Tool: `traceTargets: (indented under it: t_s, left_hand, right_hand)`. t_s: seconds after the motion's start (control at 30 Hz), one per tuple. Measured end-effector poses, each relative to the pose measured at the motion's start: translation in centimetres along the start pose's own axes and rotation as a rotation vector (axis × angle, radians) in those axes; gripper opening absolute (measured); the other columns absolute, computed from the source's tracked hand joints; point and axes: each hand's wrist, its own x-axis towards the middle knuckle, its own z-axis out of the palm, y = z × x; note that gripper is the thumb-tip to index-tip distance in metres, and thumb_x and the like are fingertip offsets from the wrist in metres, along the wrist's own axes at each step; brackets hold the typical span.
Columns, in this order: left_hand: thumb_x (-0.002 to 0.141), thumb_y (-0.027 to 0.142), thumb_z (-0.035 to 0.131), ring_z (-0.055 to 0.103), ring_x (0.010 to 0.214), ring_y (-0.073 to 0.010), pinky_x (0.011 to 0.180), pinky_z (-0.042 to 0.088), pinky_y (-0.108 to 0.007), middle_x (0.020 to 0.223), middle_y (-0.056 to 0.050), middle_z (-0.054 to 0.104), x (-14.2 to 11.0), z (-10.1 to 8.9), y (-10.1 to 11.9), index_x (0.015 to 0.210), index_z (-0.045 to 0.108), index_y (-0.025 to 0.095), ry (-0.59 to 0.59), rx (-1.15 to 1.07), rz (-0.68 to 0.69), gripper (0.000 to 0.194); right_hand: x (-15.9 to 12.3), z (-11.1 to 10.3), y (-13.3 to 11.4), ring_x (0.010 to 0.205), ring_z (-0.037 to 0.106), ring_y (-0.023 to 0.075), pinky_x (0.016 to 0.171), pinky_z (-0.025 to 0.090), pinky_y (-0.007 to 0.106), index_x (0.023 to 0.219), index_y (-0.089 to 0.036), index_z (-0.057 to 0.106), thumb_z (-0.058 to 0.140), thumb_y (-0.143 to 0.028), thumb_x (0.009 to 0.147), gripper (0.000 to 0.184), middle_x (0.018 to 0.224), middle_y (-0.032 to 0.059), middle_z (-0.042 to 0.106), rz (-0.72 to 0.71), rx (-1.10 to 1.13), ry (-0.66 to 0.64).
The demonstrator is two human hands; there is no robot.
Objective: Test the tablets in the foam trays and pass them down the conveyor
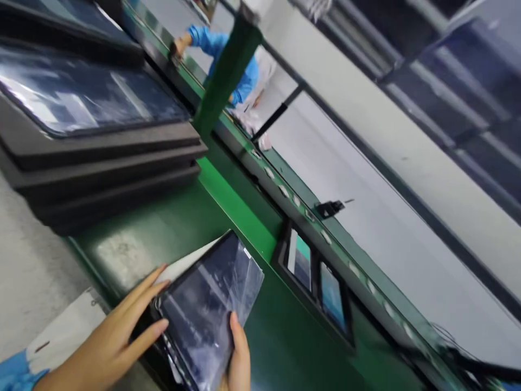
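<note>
A dark flat panel wrapped in clear plastic film point(211, 304) lies tilted over the edge of the green conveyor belt point(163, 233). My left hand point(118, 336) rests on the panel's left edge, fingers stretched out along it. My right hand point(238, 358) grips the panel's lower right edge, thumb on top of the film. A white sheet point(183, 263) peeks out from under the panel's top left side.
A stack of black trays point(101, 157) holding similar film-covered panels stands at the upper left. Two small lit screens point(317, 277) sit in a black frame on the belt's right. A person in a blue sleeve point(215, 43) works further along the line, behind a green post point(223, 76).
</note>
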Motion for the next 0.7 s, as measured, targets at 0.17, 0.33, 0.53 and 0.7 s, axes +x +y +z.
traceTargets:
  t_s: [0.17, 0.33, 0.53, 0.7]
  left_hand:
    - [0.1, 0.04, 0.049, 0.047, 0.143, -0.02, 0.123, 0.035, -0.04, 0.15, 0.0, 0.054, 2.0, 1.6, -1.9, 0.14, 0.053, 0.036, -0.046, -0.001, 0.016, 0.041]
    - [0.097, 0.039, 0.052, 0.061, 0.127, -0.0211, 0.116, 0.046, -0.033, 0.13, 0.001, 0.068, 3.6, 1.1, -1.4, 0.121, 0.065, 0.033, -0.019, -0.022, 0.02, 0.028]
    - [0.097, 0.038, 0.054, 0.065, 0.111, -0.0197, 0.103, 0.049, -0.032, 0.115, -0.001, 0.068, 3.0, 1.9, 0.3, 0.107, 0.065, 0.029, 0.184, 0.016, -0.039, 0.018]
    - [0.097, 0.037, 0.055, 0.061, 0.111, -0.0195, 0.1, 0.046, -0.034, 0.115, -0.001, 0.065, 2.6, 2.3, 0.6, 0.105, 0.064, 0.029, 0.256, 0.064, -0.046, 0.014]
  right_hand:
    - [-2.0, -4.7, 3.6, 0.114, 0.073, 0.0302, 0.099, 0.059, 0.044, 0.109, -0.029, 0.077, 0.088, -0.059, 0.066, 0.054, 0.125, 0.0066, 0.076, 0.024, 0.08, 0.141]
    - [-1.5, -11.7, -1.6, 0.096, 0.076, 0.032, 0.085, 0.06, 0.043, 0.105, -0.02, 0.079, 0.084, -0.062, 0.071, 0.055, 0.102, 0.0143, 0.081, -0.023, -0.458, 0.032]
    - [6.2, -12.5, -5.4, 0.13, 0.061, 0.0264, 0.109, 0.047, 0.043, 0.129, -0.024, 0.064, 0.07, -0.053, 0.088, 0.051, 0.137, 0.0103, 0.067, -0.435, -0.425, 0.187]
    - [9.7, -9.4, -3.5, 0.127, 0.064, 0.0257, 0.115, 0.04, 0.048, 0.135, -0.022, 0.06, 0.061, -0.052, 0.095, 0.05, 0.134, 0.0121, 0.069, -0.506, -0.324, -0.046]
